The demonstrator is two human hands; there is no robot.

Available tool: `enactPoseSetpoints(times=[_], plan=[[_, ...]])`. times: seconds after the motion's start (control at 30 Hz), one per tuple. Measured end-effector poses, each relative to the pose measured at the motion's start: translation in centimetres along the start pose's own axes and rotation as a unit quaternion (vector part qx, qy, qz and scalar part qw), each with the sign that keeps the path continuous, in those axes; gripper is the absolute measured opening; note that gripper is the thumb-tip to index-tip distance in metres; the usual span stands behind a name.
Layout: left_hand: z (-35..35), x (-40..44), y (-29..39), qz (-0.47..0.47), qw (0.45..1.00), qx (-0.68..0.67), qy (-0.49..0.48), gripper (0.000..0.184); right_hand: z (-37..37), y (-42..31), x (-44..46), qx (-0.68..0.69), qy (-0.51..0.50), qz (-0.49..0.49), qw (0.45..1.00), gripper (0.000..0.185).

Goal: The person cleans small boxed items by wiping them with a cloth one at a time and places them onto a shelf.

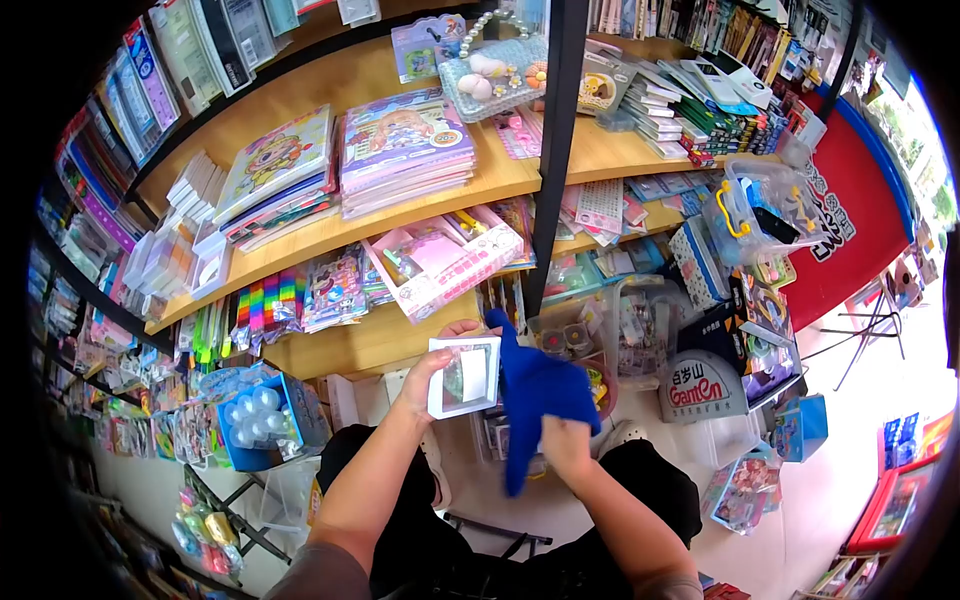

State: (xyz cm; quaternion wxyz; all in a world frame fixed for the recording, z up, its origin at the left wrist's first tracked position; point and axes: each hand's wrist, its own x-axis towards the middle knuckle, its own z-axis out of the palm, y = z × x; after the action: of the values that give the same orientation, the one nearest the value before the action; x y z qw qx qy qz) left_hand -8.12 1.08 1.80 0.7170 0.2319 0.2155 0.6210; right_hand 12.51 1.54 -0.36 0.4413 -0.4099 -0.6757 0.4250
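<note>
My left hand (pixel 423 388) is closed around a small white box (pixel 463 378) with a clear window, held up over my lap. Through the window a pale insert shows, but I cannot make out the contents. A blue cloth (pixel 540 385) is gripped in my right hand (pixel 567 442), whose fingers are mostly hidden by it. The cloth hangs just right of the box, its upper end by the box's right edge. Above them, a pink open-fronted box (pixel 450 285) tilts at the edge of the lower shelf.
Stacked picture books (pixel 405 150) and thin white boxes (pixel 195 190) lie on the wooden shelf (pixel 500 180). A black post (pixel 560 130) divides the shelving. To the right stand clear bins (pixel 640 330) and a Ganten carton (pixel 700 388). On the left is a blue box of clear balls (pixel 262 420).
</note>
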Motion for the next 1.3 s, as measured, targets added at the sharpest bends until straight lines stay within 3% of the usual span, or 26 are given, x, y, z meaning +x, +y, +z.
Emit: enactPoseSetpoints(times=[0.03, 0.1, 0.3, 0.33, 0.43, 0.47, 0.6, 0.73, 0.87, 0.97, 1.1, 1.3], plan=[[0.2, -0.1, 0.4, -0.002, 1.000, -0.012, -0.011, 0.062, -0.4, 0.0, 0.1, 0.064, 0.034, 0.072, 0.995, 0.017], [0.6, 0.0, 0.4, 0.009, 0.999, -0.008, -0.035, 0.059, -0.3, 0.0, 1.4, 0.083, 0.103, 0.018, 0.991, 0.010], [1.2, 0.1, -0.2, 0.013, 0.997, 0.062, -0.045, 0.063, 0.6, 0.8, 2.7, 0.127, 0.022, 0.107, 0.986, 0.012], [1.4, 0.1, -0.4, 0.013, 0.996, 0.073, -0.040, 0.065, 0.7, 0.9, 3.1, 0.114, -0.010, 0.060, 0.992, 0.014], [2.0, 0.0, -0.7, 0.012, 0.994, 0.110, -0.026, 0.071, 1.4, 0.1, 3.9, 0.063, -0.034, 0.079, 0.994, 0.017], [2.3, -0.1, -0.6, 0.008, 0.992, 0.126, -0.020, 0.073, 1.8, 0.3, 4.2, 0.032, -0.007, 0.024, 0.999, 0.018], [2.2, 0.0, -1.1, 0.027, 0.984, 0.174, -0.012, 0.075, 1.9, -0.5, 4.2, -0.088, -0.011, -0.031, 0.996, 0.018], [1.3, 0.1, -1.1, 0.040, 0.988, 0.151, -0.006, 0.067, 3.5, 0.6, 2.9, -0.077, -0.021, 0.015, 0.997, 0.017], [1.6, 0.4, -0.4, 0.080, 0.994, 0.069, -0.004, 0.064, 4.8, 2.9, 0.5, 0.046, -0.142, 0.199, 0.969, 0.018], [1.6, 0.4, -0.5, 0.087, 0.995, 0.054, 0.017, 0.068, 5.0, 0.8, 0.0, 0.323, -0.101, 0.428, 0.838, 0.019], [1.4, 0.7, -1.1, 0.111, 0.991, 0.064, 0.033, 0.064, 5.4, -0.7, -1.0, 0.433, -0.116, 0.506, 0.737, 0.022], [1.5, 1.5, -1.8, 0.072, 0.997, 0.000, 0.026, 0.055, 4.6, -3.0, -2.2, 0.253, -0.392, 0.366, 0.805, 0.029]])
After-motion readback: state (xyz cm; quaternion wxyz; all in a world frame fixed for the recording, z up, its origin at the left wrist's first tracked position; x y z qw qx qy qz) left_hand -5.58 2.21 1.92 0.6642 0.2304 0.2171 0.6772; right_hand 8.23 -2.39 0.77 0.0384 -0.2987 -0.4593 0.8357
